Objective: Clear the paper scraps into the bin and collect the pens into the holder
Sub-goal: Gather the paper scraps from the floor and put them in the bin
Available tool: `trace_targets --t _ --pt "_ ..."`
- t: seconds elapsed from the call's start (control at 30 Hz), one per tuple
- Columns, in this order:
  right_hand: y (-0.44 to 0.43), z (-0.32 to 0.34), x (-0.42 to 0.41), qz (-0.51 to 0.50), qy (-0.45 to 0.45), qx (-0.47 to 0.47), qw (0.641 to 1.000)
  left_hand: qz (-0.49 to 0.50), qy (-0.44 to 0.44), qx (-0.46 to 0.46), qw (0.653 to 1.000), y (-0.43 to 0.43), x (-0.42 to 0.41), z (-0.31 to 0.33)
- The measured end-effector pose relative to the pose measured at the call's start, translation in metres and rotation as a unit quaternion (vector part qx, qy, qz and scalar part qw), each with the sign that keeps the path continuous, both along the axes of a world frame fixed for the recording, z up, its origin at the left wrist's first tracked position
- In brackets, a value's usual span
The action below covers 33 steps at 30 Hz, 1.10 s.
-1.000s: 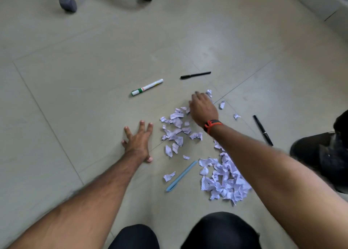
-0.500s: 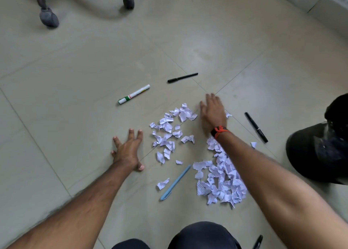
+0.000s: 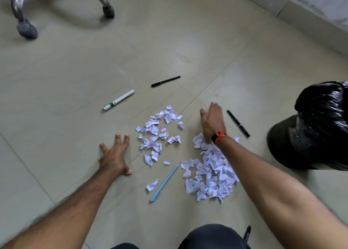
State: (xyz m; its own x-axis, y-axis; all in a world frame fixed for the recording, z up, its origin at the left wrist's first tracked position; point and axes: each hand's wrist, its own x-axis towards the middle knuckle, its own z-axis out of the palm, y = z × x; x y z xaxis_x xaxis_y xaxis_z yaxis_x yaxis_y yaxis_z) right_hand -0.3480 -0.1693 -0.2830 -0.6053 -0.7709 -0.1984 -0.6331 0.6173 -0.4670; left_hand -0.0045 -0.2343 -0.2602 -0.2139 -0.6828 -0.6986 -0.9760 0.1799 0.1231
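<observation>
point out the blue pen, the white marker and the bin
blue pen (image 3: 164, 183), head view, middle of the barrel
white marker (image 3: 118, 100), head view, middle of the body
bin (image 3: 292, 145), head view, dark side wall

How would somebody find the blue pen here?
From the black bin bag on the right, go left to the big heap of paper scraps. The light blue pen lies slanted beside its left edge, the only pen that isn't black or white.

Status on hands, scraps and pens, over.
Left hand open, flat on floor. Right hand open, beside the scraps. Two heaps on floor. Blue pen lying beside the bigger heap.
</observation>
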Motion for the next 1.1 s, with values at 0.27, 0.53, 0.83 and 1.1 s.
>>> trace_targets --t 0.27,0.53,0.83,1.1 --pt "0.02 -0.004 0.073 0.172 -0.05 0.03 0.983 0.002 0.001 -0.003 1.0 0.001 0.0 0.001" --pt "-0.052 0.0 0.089 0.224 0.057 0.012 0.973 0.004 0.003 0.003 1.0 0.002 -0.001 0.007" --pt "-0.053 -0.032 0.095 0.334 0.181 -0.011 0.925 0.015 0.003 0.015 1.0 0.0 -0.003 0.006" --pt "-0.023 -0.029 0.113 0.235 0.232 -0.096 0.939 0.026 0.009 0.019 0.999 0.001 -0.004 0.008"
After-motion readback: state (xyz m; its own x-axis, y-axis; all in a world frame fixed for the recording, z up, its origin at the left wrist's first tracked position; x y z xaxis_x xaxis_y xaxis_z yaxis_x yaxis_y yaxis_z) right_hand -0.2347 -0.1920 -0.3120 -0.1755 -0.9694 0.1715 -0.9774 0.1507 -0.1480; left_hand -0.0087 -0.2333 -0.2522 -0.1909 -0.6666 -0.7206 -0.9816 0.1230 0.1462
